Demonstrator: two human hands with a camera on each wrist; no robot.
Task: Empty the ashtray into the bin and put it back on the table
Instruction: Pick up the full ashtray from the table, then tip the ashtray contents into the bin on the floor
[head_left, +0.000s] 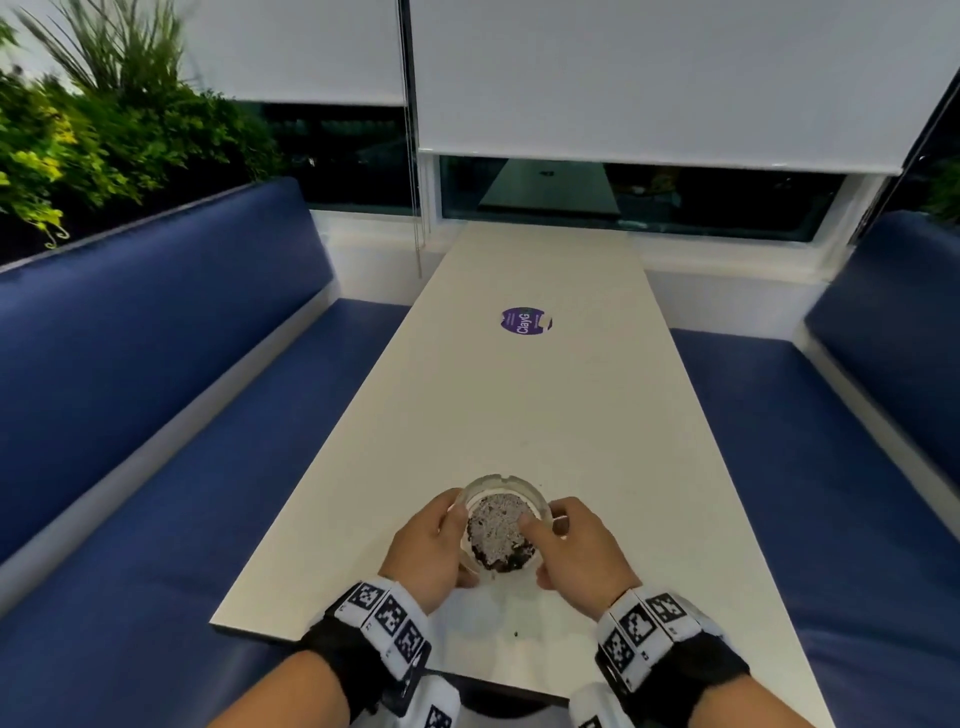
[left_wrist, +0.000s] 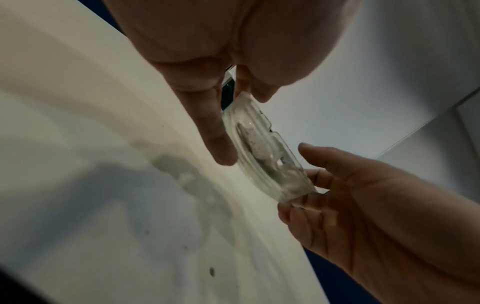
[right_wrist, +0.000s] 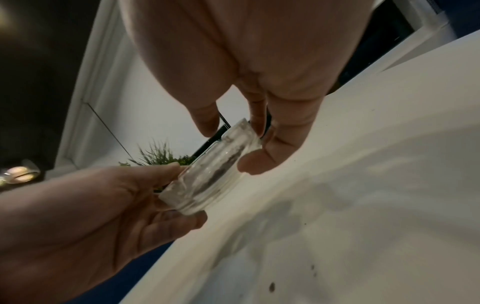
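Both hands share one job at the near end of the long white rectangular table (head_left: 530, 395): carrying the round clear glass ashtray (head_left: 503, 522), full of grey ash and dark butts, without spilling. The wrist views suggest it is already lifted just off the tabletop, though blur makes that hard to confirm. To do this well, I judge the dish should stay level, rise slowly, and travel flat to the bin, which is not in sight.

On its left side, the left hand (head_left: 428, 548) curls round the rim, thumb at the near edge and fingers on the far wall. On its right side, the right hand (head_left: 579, 551) pinches the rim, one fingertip lying over the ash and the thumb underneath near the base. Loose dark ash specks (head_left: 515, 634) dot the table nearer the person, so a tilt would add more.
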